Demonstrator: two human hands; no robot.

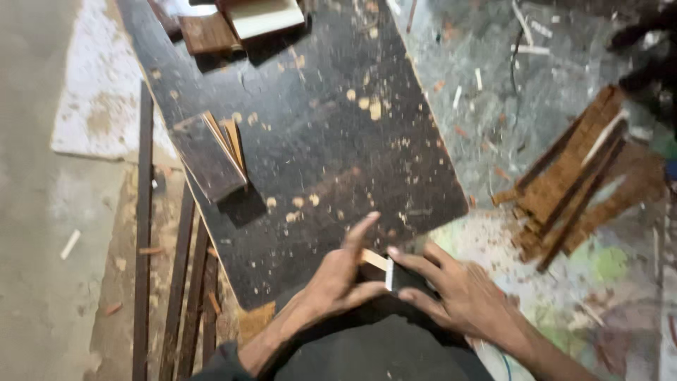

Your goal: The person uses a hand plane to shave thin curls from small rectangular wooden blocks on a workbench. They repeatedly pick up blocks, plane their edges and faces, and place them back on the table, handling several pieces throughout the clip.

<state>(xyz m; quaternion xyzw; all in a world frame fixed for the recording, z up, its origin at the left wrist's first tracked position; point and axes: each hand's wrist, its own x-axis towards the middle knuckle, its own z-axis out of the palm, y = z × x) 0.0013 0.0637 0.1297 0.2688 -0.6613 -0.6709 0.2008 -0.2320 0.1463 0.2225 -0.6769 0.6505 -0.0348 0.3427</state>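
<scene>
- Strips: long dark laths lying on the floor at far left, running away from the viewer, well apart from both hands.
- Block stack: short dark offcuts with pale edges, resting on the left part of the board, well beyond the left hand.
- Board: large dark panel flecked with sawdust; its near edge lies just ahead of both hands.
- Left hand: closed in a pinch on the left end of the small piece, forefinger stretched forward over the board edge.
- Small piece: a short pale-edged dark offcut held between the two hands at bottom centre; its long axis appears to run left to right, though blur leaves this uncertain. Most of its body is covered by fingers.
- Right hand: fingers spread and curled onto the piece's right end, gripping it; both hands are equally near.
- Scrap pile: brown laths heaped at right, motion-blurred; the upper right corner is too dark to read.
</scene>
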